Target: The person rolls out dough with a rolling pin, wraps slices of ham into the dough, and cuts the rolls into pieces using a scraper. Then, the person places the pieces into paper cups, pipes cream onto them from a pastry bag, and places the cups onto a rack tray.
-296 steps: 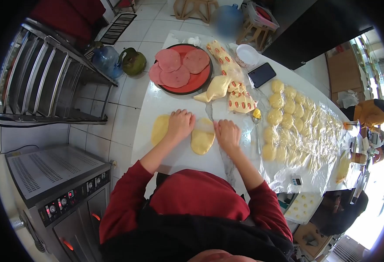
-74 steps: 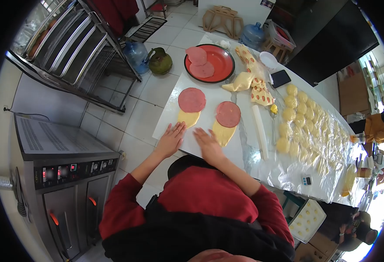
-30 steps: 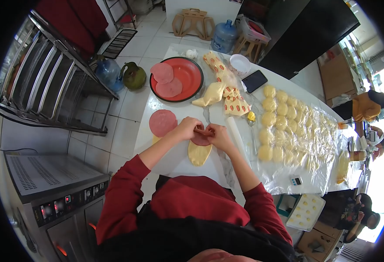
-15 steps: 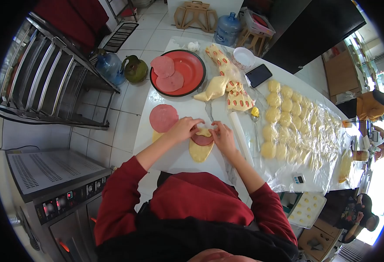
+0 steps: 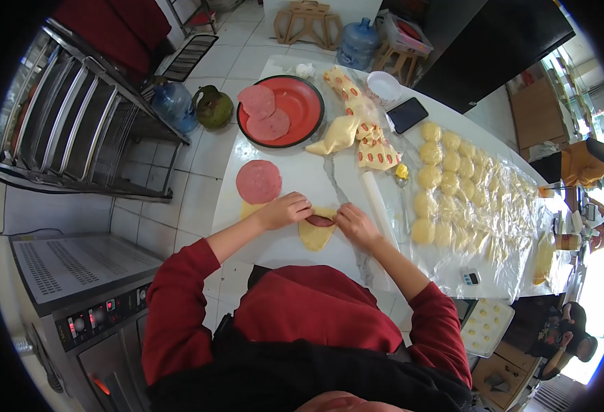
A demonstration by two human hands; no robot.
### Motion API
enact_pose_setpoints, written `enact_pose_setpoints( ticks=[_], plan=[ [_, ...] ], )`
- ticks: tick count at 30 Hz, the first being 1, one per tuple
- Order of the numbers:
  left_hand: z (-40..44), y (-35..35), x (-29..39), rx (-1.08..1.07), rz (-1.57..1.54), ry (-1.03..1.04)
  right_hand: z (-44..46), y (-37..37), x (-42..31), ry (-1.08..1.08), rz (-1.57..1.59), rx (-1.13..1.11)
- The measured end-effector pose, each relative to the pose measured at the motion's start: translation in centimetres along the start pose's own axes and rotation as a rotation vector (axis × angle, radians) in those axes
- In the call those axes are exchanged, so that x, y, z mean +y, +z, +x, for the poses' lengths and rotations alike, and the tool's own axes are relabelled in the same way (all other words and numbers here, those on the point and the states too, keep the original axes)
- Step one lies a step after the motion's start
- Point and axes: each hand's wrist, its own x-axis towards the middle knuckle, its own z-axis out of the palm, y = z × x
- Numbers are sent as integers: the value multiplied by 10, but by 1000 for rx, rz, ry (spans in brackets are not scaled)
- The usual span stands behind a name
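Note:
A flat piece of dough (image 5: 316,238) lies on the white table in front of me, its far edge folded over a pink ham slice (image 5: 320,221) that shows as a narrow strip. My left hand (image 5: 285,210) pinches the left side of the dough with bent fingers. On the opposite side, my right hand (image 5: 357,225) has its fingertips closed on the dough's edge. Beyond my left hand, another round ham slice (image 5: 259,182) covers part of a second dough piece (image 5: 249,209). A white rolling pin (image 5: 379,206) lies right of my right hand.
A red plate (image 5: 306,113) holds two ham slices. Beside it are a filled piping bag (image 5: 337,134), a printed wrapper (image 5: 377,155) and a phone (image 5: 407,115). Rows of dough balls (image 5: 429,176) sit under clear plastic. An oven (image 5: 89,268) and tray rack (image 5: 75,123) stand left.
Both hands have moved slightly apart. The dough's far edge is folded further toward me, covering more of the ham and pulled wider.

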Motion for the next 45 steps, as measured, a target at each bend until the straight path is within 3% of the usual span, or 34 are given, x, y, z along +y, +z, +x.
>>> enact_pose_setpoints(
  ticks=[1, 4, 7, 10, 13, 16, 22, 25, 28, 31, 40, 43, 45],
  plan=[
    [-3, -1, 4, 36, 11, 25, -3, 1, -4, -86, -65, 35],
    [-8, 1, 12, 81, -141, -1, -3, -9, -20, 23, 36, 82],
    [-7, 0, 15, 92, -383, -352, 2, -10, -28, 599, 379, 15],
    [23, -23, 21, -40, -639, -799, 23, -21, -28, 699, 238, -118],
    [17, -12, 8, -134, -344, -471, 17, -13, -16, 209, 87, 12],
    [12, -7, 7, -230, -348, -458, 9, -12, -21, 361, 267, -187],
    [-14, -7, 20, 89, 46, -58, -22, 1, -26, -20, -109, 10],
    [-6, -25, 34, 53, -48, -119, -17, -13, -42, 37, 27, 39],
    [-10, -16, 34, -6, -445, -290, -16, -8, -49, 581, 412, -40],
    [0, -12, 43, -106, -571, -703, -5, -2, -50, 485, 343, 55],
    [-29, 6, 59, 40, -146, -167, -32, 13, -71, 45, -89, 23],
    [-32, -2, 71, 78, -324, -167, -40, 15, -81, 105, 122, 96],
    [-34, 3, 79, 65, -487, -442, -37, 13, -84, 291, 286, 147]
  ],
)
